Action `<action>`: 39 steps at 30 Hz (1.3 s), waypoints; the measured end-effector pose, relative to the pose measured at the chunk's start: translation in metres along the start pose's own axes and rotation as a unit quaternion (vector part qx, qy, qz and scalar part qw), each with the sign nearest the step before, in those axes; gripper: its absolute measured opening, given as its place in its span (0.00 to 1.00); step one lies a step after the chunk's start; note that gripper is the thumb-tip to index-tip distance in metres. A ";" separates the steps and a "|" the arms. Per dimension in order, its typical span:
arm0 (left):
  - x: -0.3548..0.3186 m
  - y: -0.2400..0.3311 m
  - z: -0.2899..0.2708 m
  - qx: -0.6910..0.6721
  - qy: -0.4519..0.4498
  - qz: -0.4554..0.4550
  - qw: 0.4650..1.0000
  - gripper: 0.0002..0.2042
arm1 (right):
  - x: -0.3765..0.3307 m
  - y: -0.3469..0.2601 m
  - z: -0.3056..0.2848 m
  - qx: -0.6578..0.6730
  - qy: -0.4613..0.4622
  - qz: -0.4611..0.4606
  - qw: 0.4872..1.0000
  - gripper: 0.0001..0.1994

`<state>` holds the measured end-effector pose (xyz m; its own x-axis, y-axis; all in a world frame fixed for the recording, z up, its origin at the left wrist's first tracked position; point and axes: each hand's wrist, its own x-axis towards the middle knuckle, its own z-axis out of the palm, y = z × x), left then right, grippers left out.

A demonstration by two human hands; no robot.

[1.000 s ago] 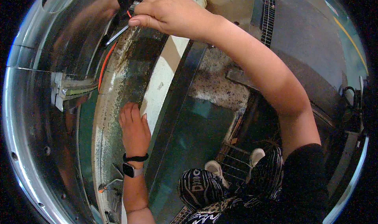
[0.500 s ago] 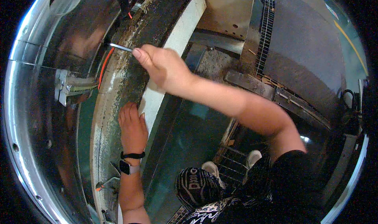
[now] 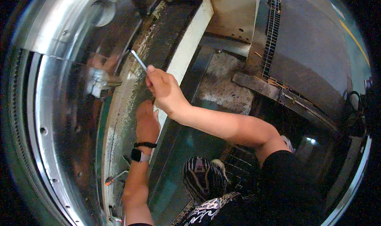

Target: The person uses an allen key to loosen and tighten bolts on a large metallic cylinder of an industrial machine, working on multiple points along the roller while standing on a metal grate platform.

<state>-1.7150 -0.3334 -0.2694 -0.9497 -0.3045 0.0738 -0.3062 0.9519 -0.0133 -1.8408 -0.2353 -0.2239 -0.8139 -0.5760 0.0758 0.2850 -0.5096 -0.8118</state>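
Right hand (image 3: 164,91) lowered, gripping metal rod (image 3: 138,60).

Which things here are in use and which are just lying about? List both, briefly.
In use:
right hand gripping a thin metal rod
left hand resting flat on the grimy curved rim

Lying about:
orange-tipped tool
floor grating

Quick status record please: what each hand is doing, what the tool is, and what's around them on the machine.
Right hand: gripped on a thin metal rod, tip against the curved rim.
Left hand: flat on the dirty curved rim, holding nothing; watch and dark band at the wrist.
Nearby: white block edge, shiny metal drum wall, floor grate.
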 end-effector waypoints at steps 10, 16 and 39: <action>0.013 -0.001 0.003 -0.140 0.047 0.006 0.989 0.14 | -0.002 -0.005 0.015 0.079 0.048 0.103 0.990 0.22; -0.002 -0.004 0.004 -0.031 0.061 -0.023 0.997 0.19 | -0.001 0.002 0.010 0.091 -0.052 0.101 0.989 0.18; -0.014 -0.007 -0.006 -0.150 0.233 -0.031 0.960 0.10 | 0.000 -0.013 -0.193 -0.591 -0.188 -0.172 0.765 0.11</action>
<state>-1.6995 -0.3356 -0.2640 -0.7762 -0.3789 0.5039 -0.2621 0.9209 0.2886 -1.9423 -0.1051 -0.3249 -0.4711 -0.7942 0.3837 -0.7513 0.1334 -0.6463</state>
